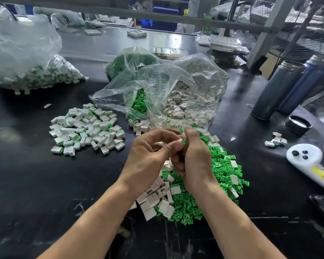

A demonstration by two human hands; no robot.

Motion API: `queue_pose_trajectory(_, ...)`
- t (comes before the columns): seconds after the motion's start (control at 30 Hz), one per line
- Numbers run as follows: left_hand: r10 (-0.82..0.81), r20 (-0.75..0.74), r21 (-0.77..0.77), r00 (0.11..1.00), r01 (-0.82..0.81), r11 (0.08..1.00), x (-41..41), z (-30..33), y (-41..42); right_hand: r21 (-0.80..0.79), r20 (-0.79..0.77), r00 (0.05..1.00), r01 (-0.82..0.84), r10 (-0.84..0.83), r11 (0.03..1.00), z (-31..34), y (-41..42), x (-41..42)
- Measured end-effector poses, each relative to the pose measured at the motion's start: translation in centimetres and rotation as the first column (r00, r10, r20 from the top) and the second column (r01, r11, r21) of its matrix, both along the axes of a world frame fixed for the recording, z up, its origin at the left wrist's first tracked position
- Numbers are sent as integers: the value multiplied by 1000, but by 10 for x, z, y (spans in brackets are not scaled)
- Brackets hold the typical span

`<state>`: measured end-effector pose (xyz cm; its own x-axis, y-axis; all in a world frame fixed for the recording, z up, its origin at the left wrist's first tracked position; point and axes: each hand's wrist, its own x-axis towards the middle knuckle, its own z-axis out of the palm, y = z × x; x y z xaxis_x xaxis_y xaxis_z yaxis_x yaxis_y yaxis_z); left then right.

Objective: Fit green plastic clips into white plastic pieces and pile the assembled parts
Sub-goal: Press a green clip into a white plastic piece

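My left hand (pixel 151 157) and my right hand (pixel 193 156) meet above the black table, fingertips together. Between them sits a white plastic piece with a green clip (pixel 183 142) at its end; both hands pinch it. Under my hands lies a loose heap of green clips (pixel 219 176) mixed with white pieces (pixel 157 195). To the left is a pile of assembled white-and-green parts (pixel 86 129). Behind the hands, open clear bags spill green clips (pixel 138 105) and white pieces (pixel 183 103).
A large clear bag of assembled parts (pixel 36 75) lies at the far left. Two metal bottles (pixel 277 88) and a black lid (pixel 297 124) stand at right, with a few white pieces (pixel 276 141) and a white handheld device (pixel 307 157). A grey frame bar (pixel 157 15) crosses the back.
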<state>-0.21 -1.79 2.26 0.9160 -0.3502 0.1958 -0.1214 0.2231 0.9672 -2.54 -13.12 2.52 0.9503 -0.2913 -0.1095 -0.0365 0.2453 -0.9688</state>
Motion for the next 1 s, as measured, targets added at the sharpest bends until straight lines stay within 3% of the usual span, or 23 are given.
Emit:
queue_pose_trajectory(0.63, 27, 66, 126, 997, -35, 991, -1, -2, -1, 174, 119, 993, -45, 24, 984, 2, 4, -3)
queue_pose_trajectory(0.9, 26, 90, 119, 996, -36, 992, -1, -3, 0, 1, 129, 992, -5, 5, 1000, -7, 0, -2)
queue_pose_trajectory(1.0, 25, 85, 107, 996, -34, 994, -1, -4, 0, 6, 141, 990, -18, 17, 1000, -8, 1, -3)
